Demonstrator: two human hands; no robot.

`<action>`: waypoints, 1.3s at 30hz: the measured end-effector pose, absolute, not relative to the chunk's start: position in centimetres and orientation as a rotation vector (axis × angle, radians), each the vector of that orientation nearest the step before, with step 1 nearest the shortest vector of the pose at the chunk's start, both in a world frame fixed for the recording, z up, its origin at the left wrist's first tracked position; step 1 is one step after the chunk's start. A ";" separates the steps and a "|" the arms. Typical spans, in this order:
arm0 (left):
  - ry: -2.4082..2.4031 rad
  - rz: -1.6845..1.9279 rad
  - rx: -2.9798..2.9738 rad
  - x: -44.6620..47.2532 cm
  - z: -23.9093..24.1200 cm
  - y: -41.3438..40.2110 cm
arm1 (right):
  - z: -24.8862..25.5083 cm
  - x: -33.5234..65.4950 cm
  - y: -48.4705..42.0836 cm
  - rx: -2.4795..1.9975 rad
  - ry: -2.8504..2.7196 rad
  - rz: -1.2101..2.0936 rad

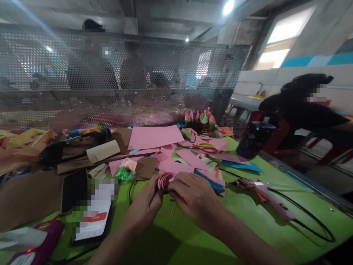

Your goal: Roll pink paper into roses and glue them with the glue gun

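Both hands hold a small pink rolled paper piece (pixel 163 182), its edges showing as close curved layers. My left hand (pixel 148 198) grips it from the left with fingers closed. From the right, my right hand (pixel 196 194) pinches its other side, the fingers curled and partly hiding it. Beyond the hands lie pink paper sheets (pixel 156 137), a brown paper piece (pixel 147 168) and a green plastic bag (pixel 124 174). Scissors with red and yellow handles (pixel 205 148) rest on the pink paper. A pink hot glue gun (pixel 271 200) lies to the right of my right hand.
The green table (pixel 226 235) carries a lit phone (pixel 96 217), a dark phone (pixel 74 191) and a purple device (pixel 41 243) at left. Pink and green cone-topped decorations (pixel 204 118) stand at the back before a perforated metal screen (pixel 165 73). A dark bottle (pixel 256 136) stands right; people sit beyond.
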State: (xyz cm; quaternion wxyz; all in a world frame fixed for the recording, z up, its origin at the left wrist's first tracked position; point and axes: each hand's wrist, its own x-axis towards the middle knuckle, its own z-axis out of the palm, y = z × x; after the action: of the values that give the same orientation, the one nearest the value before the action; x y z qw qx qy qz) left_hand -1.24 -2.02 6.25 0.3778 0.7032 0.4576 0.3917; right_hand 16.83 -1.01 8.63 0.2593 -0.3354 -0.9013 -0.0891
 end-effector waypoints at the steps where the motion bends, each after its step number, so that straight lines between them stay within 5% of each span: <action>1: 1.175 1.007 1.782 -1.2 6.3 -2.1 | 8.6 16.8 -1.0 -0.913 -2.442 -0.249; 20: 1.100 1.041 1.610 -1.2 5.7 -2.0 | 8.4 17.5 -1.0 -0.934 -2.488 -0.177; 39: 1.115 1.035 1.666 -1.0 6.0 -2.1 | 8.7 18.4 -1.2 -0.873 -2.206 0.229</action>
State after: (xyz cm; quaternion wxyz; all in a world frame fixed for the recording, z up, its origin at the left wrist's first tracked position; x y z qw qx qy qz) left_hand -1.04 -2.06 6.03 0.4282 0.6673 0.4466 0.4147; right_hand 18.43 -1.19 8.66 0.3701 -0.3404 -0.8598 0.0892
